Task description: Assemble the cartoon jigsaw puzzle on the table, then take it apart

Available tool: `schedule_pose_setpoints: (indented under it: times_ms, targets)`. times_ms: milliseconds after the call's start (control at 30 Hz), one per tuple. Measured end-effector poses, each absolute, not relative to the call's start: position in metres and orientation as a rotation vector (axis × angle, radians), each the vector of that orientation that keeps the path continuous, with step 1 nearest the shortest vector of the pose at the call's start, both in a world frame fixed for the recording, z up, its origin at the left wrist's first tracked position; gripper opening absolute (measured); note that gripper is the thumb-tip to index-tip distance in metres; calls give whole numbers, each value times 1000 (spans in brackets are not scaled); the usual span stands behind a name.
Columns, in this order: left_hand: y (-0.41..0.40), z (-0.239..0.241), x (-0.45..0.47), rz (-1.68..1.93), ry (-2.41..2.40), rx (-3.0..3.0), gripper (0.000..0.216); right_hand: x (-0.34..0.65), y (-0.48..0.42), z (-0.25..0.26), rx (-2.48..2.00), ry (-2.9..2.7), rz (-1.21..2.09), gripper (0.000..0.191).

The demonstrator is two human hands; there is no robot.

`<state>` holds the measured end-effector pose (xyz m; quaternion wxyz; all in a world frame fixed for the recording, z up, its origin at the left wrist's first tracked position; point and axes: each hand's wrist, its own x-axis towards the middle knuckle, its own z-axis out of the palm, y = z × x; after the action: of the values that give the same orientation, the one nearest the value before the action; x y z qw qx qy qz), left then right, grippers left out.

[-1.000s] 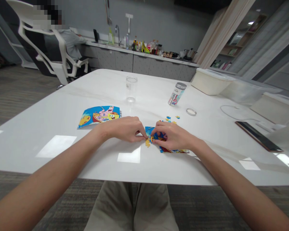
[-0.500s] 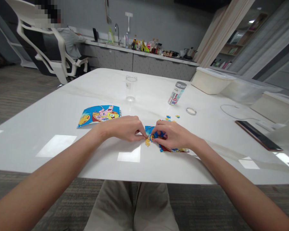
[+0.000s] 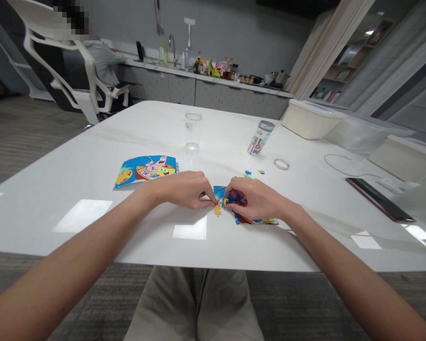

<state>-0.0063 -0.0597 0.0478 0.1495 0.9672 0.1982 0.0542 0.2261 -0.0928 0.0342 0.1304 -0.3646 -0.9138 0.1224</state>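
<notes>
A partly joined jigsaw puzzle (image 3: 255, 220) in blue, red and yellow lies on the white table (image 3: 92, 189) in front of me. My left hand (image 3: 181, 189) rests curled on the table, its fingertips pinching at the puzzle's left edge. My right hand (image 3: 257, 199) lies over the puzzle with fingers bent, pinching a small piece against that same edge. A yellow piece (image 3: 217, 210) sticks out just below the fingertips. A few loose pieces (image 3: 250, 174) lie just behind the right hand.
A printed cartoon picture (image 3: 147, 169) lies to the left. Behind stand an empty clear jar (image 3: 193, 129), a lidded tube (image 3: 261, 138) and a loose ring lid (image 3: 281, 164). A dark phone (image 3: 379, 199), cable and plastic tubs (image 3: 312, 121) are at right. A person sits in a white chair (image 3: 74, 71) at back left.
Both hands stay at the puzzle's left edge; the right fingers have shifted slightly over the piece. Nothing else has moved.
</notes>
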Motion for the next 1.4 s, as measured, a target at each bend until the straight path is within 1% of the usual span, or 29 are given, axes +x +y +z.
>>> schedule_pose_setpoints:
  times_ms: [200, 433, 633, 833, 933, 1167, 1400]
  targets:
    - [-61, 50, -6, 133, 585, 2786, 28, 257, -73, 38, -1166, -2491, 235, 19]
    - [-61, 50, -4, 183, 574, 2810, 28, 308, -47, 40, -1583, -2296, 80, 23]
    - [-59, 48, -7, 217, 574, 2827, 26, 327, -41, 42, -2007, -2060, 30, 23]
    - [-55, 43, -8, 211, 559, 2857, 27, 337, -35, 33, -2252, -1941, 84, 25]
    - [-54, 41, -7, 209, 617, 2879, 27, 336, -34, 29, -2240, -1987, 97, 24]
    - [-50, 37, -8, 205, 683, 2917, 28, 321, -30, 18, -1961, -2152, 5, 25]
    - [-50, 37, -8, 193, 701, 2921, 28, 321, -23, 7, -1886, -2126, 129, 11]
